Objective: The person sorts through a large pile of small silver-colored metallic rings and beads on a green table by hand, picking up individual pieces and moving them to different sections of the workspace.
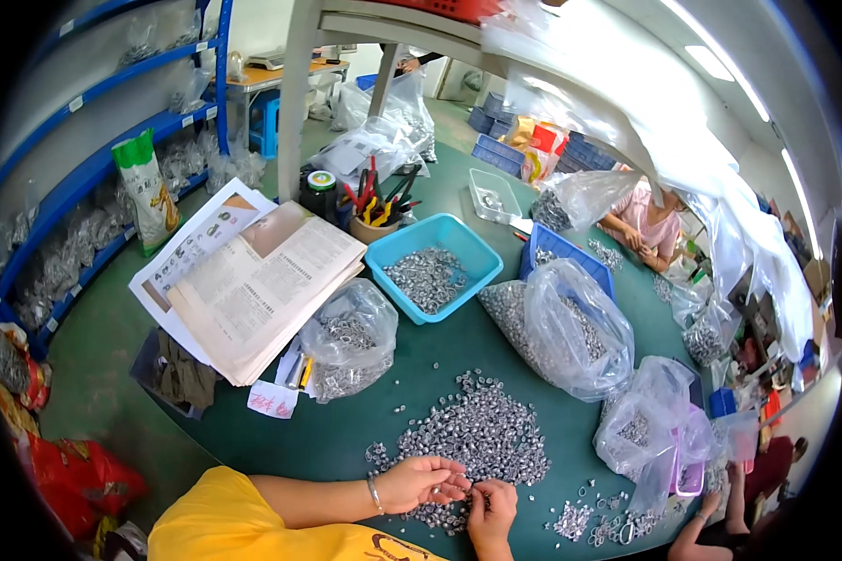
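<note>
A large heap of small silvery metal pieces (482,421), some ring-shaped, lies on the green table in front of me. At its near edge, my left hand (419,483) is turned partly palm up with curled fingers, and a small shiny metal piece (437,489) shows in them. My right hand (493,512) meets it from the right, thumb and fingers pinched together; whatever they grip is too small to make out. The fingertips of both hands nearly touch. To the right of my right hand lie smaller piles of metal pieces (572,520) and loose rings (617,531).
Behind the heap stand a turquoise basin (482,266) of metal parts and clear bags (351,327) (580,327) of them. Papers (267,280) and a pot of pliers (374,224) are at the left. A co-worker in pink (647,224) sits across; another person's arm (702,533) reaches in lower right.
</note>
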The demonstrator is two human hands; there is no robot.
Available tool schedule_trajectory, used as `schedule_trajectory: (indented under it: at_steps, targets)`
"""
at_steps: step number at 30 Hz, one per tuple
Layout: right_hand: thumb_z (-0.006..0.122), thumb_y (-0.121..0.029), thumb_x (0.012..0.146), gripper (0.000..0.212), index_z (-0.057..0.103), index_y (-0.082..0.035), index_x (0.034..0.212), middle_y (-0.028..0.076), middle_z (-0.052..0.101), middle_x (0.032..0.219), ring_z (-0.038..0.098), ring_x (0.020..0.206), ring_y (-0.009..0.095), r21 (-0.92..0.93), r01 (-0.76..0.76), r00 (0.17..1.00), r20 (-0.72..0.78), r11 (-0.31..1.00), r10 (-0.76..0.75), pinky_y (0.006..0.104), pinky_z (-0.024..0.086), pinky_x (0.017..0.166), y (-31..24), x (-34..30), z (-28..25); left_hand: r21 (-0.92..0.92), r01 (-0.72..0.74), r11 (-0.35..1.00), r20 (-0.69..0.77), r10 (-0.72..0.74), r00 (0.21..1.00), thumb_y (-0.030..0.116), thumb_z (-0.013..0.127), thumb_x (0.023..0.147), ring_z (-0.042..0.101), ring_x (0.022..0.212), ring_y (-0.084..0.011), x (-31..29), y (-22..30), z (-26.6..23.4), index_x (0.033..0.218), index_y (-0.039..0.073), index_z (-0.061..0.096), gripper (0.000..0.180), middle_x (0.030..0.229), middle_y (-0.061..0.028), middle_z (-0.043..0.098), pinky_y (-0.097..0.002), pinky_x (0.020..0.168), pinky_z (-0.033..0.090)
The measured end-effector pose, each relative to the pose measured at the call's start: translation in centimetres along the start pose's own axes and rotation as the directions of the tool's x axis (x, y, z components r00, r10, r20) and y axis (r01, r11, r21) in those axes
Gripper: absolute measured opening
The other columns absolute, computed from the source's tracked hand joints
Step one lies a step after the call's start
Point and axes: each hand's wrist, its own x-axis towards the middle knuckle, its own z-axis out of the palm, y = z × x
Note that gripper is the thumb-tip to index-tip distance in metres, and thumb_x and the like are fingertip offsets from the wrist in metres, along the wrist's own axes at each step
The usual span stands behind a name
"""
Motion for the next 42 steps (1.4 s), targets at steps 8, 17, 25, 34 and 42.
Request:
schedule_trajectory:
  at_steps: [8,17,25,34,42]
  targets:
    - [0.058,0.004,0.07,0.008,0.056,-0.002,0.076,0.011,0.055,0.077,0.052,0.074,0.027,-0.004,-0.024,0.999,-0.023,1.0,0.024,0.0331,0.043,0.067,1.0,-0.9,1.2,0.02,-0.098,0.995,0.012,0.098,0.995,0.019,0.043,0.091,0.033,0.044,-0.0046,-0.2,-0.4,0.1,0.089,0.004,0.05,0.017,0.068,-0.0033,0.051,-0.017,0.037,0.024]
    - [0.056,0.003,0.073,0.008,0.058,0.0,0.08,0.013,0.055,0.081,0.053,0.075,0.026,-0.041,0.007,1.0,-0.007,0.999,-0.007,0.0316,0.043,0.068,1.3,-1.3,1.9,-0.079,-0.169,0.982,0.11,0.177,0.978,0.003,0.042,0.084,0.05,0.068,-0.0083,1.8,-1.5,-2.2,0.101,0.001,0.05,0.02,0.088,-0.0066,0.055,-0.019,0.054,0.041]
    - [0.055,0.002,0.074,0.006,0.056,-0.001,0.079,0.013,0.054,0.082,0.053,0.074,0.025,-0.024,-0.003,1.0,-0.006,1.0,0.003,0.0314,0.044,0.065,1.9,-1.5,2.2,-0.014,-0.136,0.991,0.192,0.136,0.972,0.013,0.038,0.092,0.048,0.058,-0.0088,0.9,-0.9,-0.9,0.106,0.001,0.045,0.02,0.094,-0.0115,0.058,-0.0189,0.048,0.039]
    - [0.052,0.004,0.076,0.005,0.052,0.0,0.08,0.009,0.048,0.079,0.047,0.069,0.019,-0.066,0.005,0.999,0.035,0.998,-0.003,0.0266,0.039,0.063,1.5,-1.6,2.4,-0.089,-0.146,0.985,0.054,0.151,0.987,0.035,0.044,0.089,0.031,0.042,-0.004,0.9,-1.1,-0.4,0.083,0.006,0.051,0.031,0.063,-0.0003,0.046,-0.0185,0.035,0.019]
    - [0.046,-0.011,0.087,0.013,0.053,0.0,0.088,0.008,0.051,0.078,0.049,0.067,0.014,-0.108,-0.121,0.981,0.136,0.987,0.135,0.0274,0.043,0.058,4.9,-2.1,2.4,-0.087,-0.207,0.974,-0.02,0.206,0.978,0.001,0.037,0.078,0.047,0.06,-0.0078,6.4,-5.1,-1.3,0.097,0.002,0.053,0.025,0.075,-0.0021,0.053,-0.0202,0.052,0.041]
